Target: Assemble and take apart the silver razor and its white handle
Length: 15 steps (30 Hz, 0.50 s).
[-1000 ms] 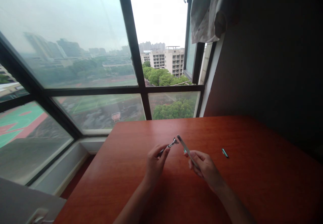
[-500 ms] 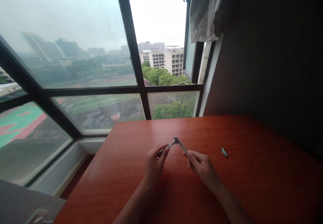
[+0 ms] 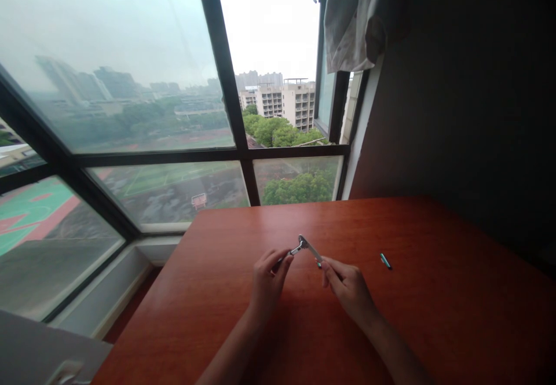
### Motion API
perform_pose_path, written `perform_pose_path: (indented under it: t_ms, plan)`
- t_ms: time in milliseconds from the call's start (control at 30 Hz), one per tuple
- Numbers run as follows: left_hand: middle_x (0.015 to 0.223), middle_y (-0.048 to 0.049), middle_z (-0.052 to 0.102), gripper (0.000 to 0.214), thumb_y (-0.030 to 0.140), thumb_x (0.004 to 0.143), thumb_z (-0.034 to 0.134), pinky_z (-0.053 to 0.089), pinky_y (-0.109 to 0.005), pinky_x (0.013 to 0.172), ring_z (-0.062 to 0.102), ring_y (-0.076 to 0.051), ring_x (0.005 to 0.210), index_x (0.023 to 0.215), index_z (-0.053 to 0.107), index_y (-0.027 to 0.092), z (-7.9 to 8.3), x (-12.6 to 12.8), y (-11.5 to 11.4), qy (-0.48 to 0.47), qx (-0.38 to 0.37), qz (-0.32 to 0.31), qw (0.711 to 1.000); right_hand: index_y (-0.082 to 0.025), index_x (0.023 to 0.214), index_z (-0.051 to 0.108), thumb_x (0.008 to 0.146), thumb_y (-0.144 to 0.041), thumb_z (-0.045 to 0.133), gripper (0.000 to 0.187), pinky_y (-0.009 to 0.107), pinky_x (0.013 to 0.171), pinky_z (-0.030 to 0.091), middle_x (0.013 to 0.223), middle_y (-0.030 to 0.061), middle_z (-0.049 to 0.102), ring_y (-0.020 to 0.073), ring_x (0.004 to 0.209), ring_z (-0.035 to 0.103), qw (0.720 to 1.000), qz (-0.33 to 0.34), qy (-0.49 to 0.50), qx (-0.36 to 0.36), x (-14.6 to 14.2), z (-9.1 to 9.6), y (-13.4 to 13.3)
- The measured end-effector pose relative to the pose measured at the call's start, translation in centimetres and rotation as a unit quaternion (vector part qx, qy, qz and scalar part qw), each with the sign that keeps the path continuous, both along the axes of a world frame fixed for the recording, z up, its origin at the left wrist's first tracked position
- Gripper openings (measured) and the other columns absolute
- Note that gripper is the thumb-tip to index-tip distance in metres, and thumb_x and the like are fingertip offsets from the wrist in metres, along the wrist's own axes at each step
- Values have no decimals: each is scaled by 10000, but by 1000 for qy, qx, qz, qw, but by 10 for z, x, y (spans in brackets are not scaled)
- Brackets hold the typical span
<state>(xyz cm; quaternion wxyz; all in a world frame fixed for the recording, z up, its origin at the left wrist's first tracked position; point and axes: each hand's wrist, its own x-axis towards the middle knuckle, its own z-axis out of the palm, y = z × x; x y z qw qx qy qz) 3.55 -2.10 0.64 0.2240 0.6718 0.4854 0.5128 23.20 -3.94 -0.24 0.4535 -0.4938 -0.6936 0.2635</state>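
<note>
Head view: left hand (image 3: 268,274) pinches a razor-like handle (image 3: 296,250), right hand (image 3: 350,283) pinches a slim bar (image 3: 313,252); seemingly fitting ends, next wanting steady alignment!

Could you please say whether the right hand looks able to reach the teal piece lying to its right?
Probably yes: the teal piece lies near the right hand with nothing visible between them, though that hand holds a grey strip it may need to release first.

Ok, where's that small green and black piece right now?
In the head view, the small green and black piece lies on the reddish table, to the right of the right hand, not touching it.
</note>
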Motion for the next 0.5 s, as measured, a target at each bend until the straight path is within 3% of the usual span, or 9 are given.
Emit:
perform_pose_path:
  t_ms: [300, 500]
  plan:
    - [781, -62, 658, 280, 378, 878, 578, 431, -230, 578, 577, -164, 674, 924, 726, 145, -1, -4, 2, -16, -20, 15, 1000, -152, 678, 649, 958, -384, 404, 438, 218, 556, 362, 547, -6, 530, 139, 535, 550, 1000, -8, -10, 7, 1, -2, 2]
    - [755, -51, 652, 265, 367, 875, 585, 426, -219, 561, 571, -152, 647, 928, 738, 157, -2, -1, 1, 11, -24, -22, 999, -157, 657, 630, 957, -365, 406, 428, 213, 554, 361, 550, -5, 537, 135, 530, 544, 1000, -18, -14, 15, 2, -2, 1]
